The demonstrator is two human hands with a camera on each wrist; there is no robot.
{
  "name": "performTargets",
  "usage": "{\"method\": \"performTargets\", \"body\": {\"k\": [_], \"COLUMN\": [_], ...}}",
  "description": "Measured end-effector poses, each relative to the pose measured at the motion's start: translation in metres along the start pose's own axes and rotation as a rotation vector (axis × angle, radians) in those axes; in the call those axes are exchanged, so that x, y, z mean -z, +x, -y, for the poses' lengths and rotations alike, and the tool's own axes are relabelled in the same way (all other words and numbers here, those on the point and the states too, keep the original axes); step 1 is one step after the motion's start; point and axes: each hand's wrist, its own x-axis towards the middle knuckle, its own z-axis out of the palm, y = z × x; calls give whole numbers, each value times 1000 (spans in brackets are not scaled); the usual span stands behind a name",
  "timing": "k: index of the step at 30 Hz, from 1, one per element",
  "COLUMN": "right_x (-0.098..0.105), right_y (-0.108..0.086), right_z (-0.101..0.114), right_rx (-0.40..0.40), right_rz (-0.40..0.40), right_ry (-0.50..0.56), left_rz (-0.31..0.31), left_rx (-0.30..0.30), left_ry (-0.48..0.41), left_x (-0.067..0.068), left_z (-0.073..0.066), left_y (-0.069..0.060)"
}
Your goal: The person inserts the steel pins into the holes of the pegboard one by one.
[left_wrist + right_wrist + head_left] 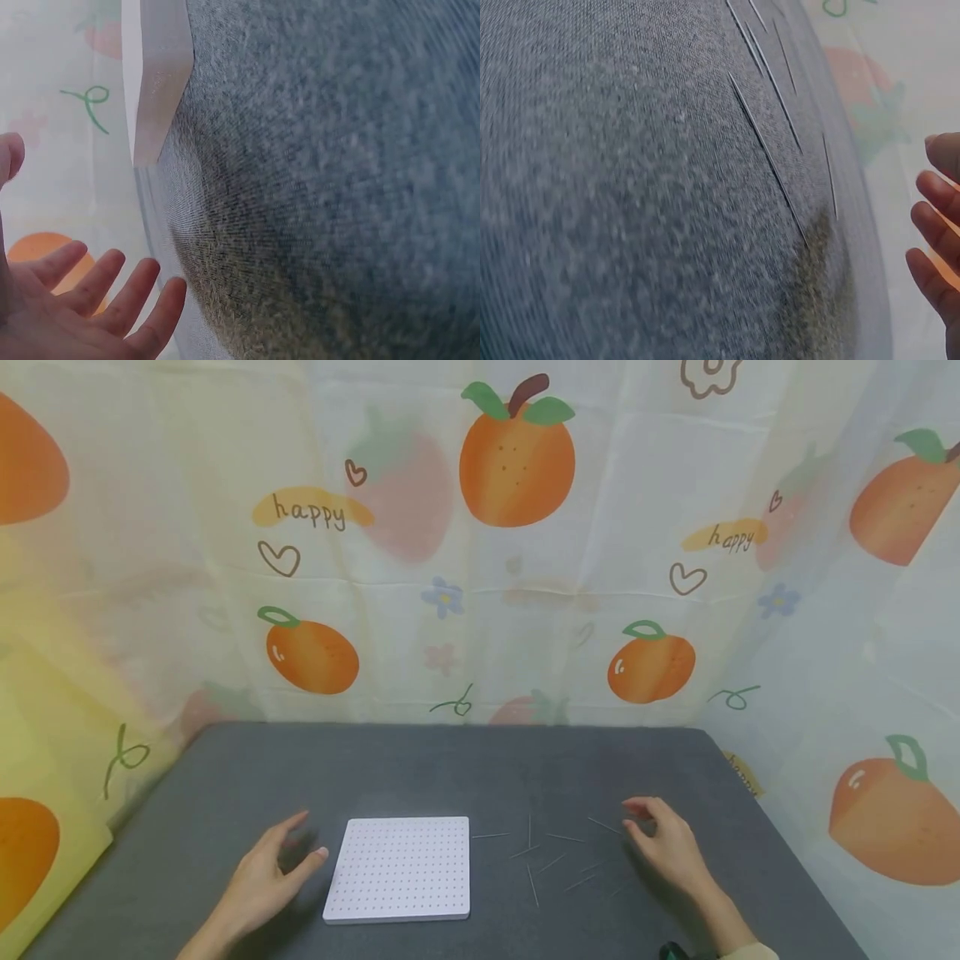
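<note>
While pins [566, 837] lie beside the holed board [405, 870], both hands [262, 872] [671, 845] have empty, loosely parted fingers [135, 291].

I look down on a grey table [420, 768], its surface finely flecked in both wrist views. A white board [401, 868] with rows of small dots lies flat, left of centre. To its right I see thin rods [566, 837] scattered at varied angles.

Soft light; faint shadows on tabletop [450, 768]; wrist views grainy, blurred
</note>
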Motion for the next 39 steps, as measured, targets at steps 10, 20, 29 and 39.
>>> {"method": "performTargets", "body": {"k": [10,20,29,39], "right_x": [-9,-18,-25,-32], "right_y": [1,3,5,3], "right_z": [2,4,6,6], "right_rx": [-74,-169,-252,-236], "right_rz": [30,97,154,200], "right_ry": [75,86,90,90], "left_rz": [72,156,159,146], "left_rx": [65,161,198,224], "left_ry": [-82,-102,-109,-216], "left_x": [-4,-7,-15,-22], "left_z": [-7,-15,-15,-18], "left_y": [2,4,7,6]}}
